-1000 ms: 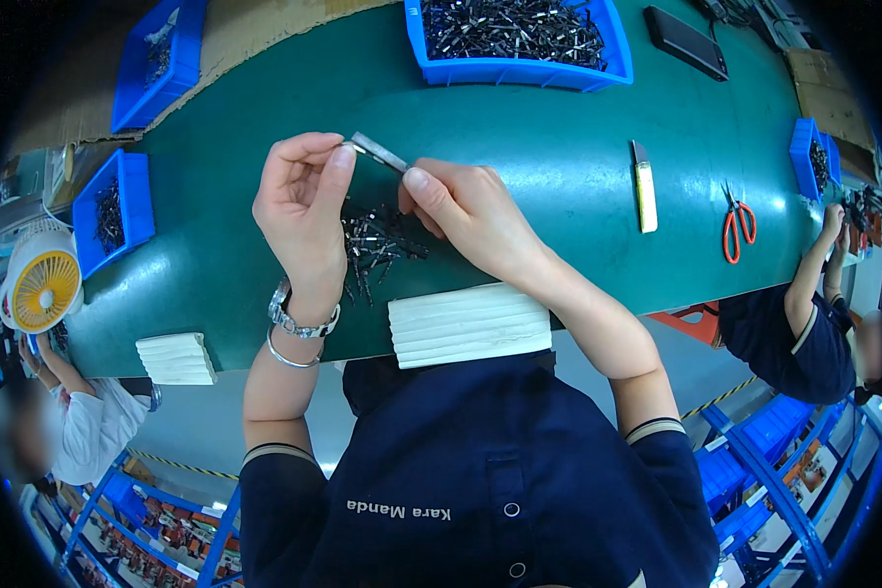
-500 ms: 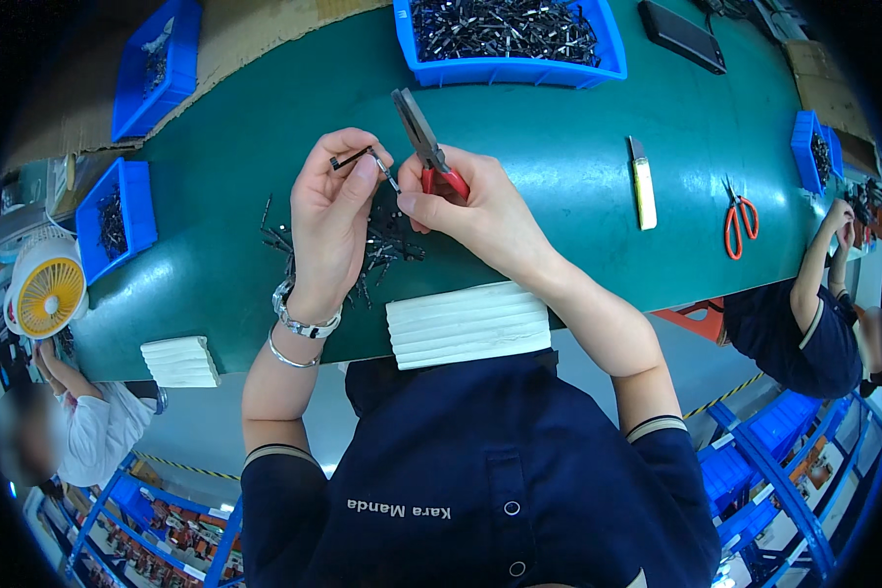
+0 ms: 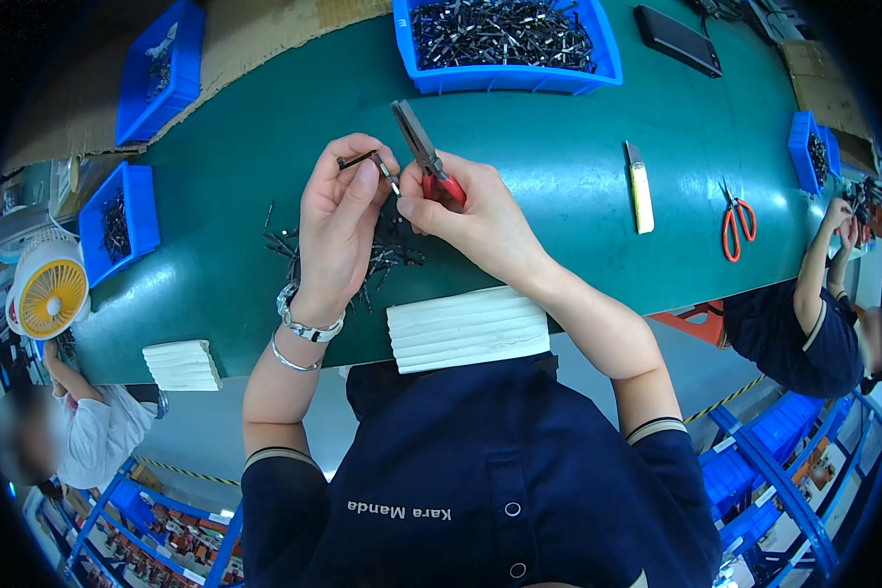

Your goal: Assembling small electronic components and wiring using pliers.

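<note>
Just now, our left hand (image 3: 335, 218) pinches a slim black-and-silver part (image 3: 383, 170) between thumb and fingertips; our right hand (image 3: 475, 211), curled round red-handled pliers (image 3: 417, 140), has its thumb by the part's lower end. Below, we have loose black pieces (image 3: 392, 258); beyond, a blue bin (image 3: 510, 80).

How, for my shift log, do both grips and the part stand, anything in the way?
Left grip: pinching slim black-and-silver part. Right grip: holding red-handled pliers, tips off the part. Loose dark pieces below, not blocking.
</note>
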{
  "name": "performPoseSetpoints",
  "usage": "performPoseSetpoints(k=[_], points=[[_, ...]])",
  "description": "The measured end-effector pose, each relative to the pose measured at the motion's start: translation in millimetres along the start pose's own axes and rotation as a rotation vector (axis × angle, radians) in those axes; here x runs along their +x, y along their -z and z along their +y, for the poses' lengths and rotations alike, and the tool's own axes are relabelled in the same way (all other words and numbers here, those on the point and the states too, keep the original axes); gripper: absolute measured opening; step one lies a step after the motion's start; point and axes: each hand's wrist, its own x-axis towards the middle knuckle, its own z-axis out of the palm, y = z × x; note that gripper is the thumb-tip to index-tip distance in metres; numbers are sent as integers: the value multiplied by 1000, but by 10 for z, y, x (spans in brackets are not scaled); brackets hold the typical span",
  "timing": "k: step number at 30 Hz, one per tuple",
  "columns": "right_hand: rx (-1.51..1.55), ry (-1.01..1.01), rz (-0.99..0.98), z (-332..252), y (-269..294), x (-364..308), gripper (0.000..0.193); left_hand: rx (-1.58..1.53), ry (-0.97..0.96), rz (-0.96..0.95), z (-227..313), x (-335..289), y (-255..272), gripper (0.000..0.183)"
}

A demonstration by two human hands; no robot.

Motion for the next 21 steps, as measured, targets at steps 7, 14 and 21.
performPoseSetpoints(k=[7,14,21], points=[[23,41,43,71,-25,31,19,16,40,-16,5,-7,17,25],[14,14,39,-5,12,-1,16,18,94,-5,0,-14,-52,37],[184,3,50,-103,157,48,11,241,-34,-10,109,11,-76,47]])
